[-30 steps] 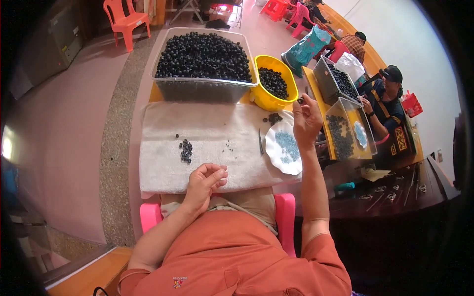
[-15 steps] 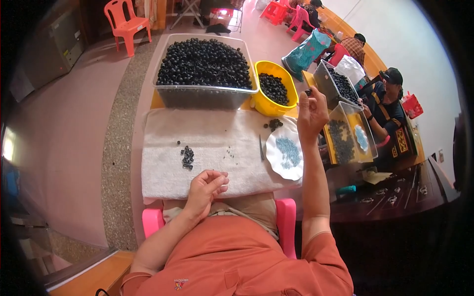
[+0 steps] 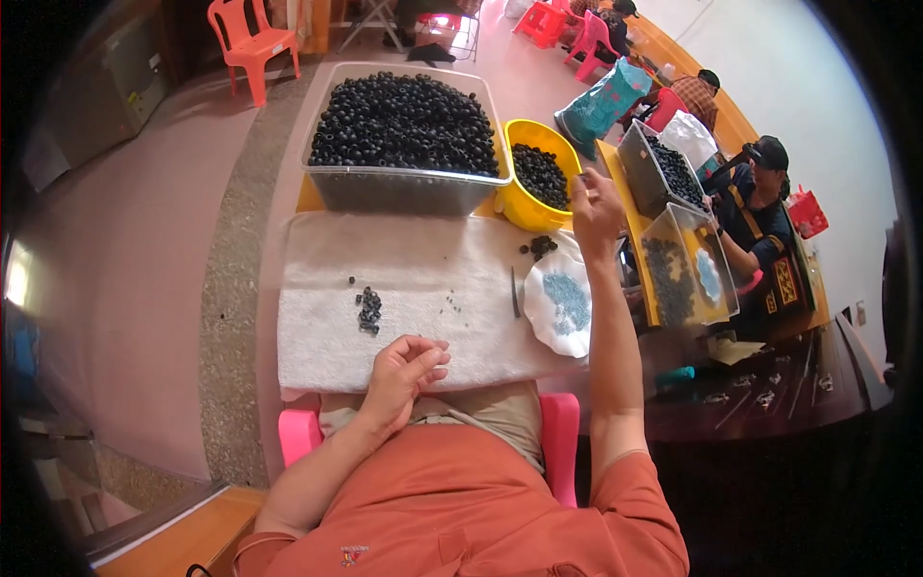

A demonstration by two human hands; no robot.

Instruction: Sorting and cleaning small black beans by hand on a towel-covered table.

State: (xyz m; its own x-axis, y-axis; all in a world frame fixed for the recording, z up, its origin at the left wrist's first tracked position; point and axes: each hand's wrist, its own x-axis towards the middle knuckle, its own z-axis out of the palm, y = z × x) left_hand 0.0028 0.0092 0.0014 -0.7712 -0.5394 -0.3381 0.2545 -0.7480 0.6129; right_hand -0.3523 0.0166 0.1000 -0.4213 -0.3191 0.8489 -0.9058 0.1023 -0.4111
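Observation:
My right hand [image 3: 598,213] is raised beside the right rim of a yellow bowl [image 3: 519,213], which holds small black ring-shaped pieces [image 3: 538,177]. Its fingers are pinched together, and what they hold, if anything, is hidden. Over the near edge of a white towel [image 3: 327,260] rests my left hand [image 3: 408,375], fingers curled and thumb against the index finger; anything inside is too small to make out. A little pile of black pieces [image 3: 368,310] lies beyond it. To the right are a slim dark pointed tool [image 3: 515,292] and a white scalloped dish [image 3: 544,322] of pale blue bits [image 3: 567,300].
Behind the towel stands a large clear bin [image 3: 404,192] heaped with black pieces. Some loose ones [image 3: 540,246] sit between bowl and dish. At right, a person in a dark cap [image 3: 755,207] works beside two clear bins [image 3: 642,171]. An orange chair [image 3: 252,48] stands far left.
My right hand has moved slightly left and down, toward the yellow bowl's rim. The black piece seen at its fingertips before no longer shows. My left hand has hardly moved.

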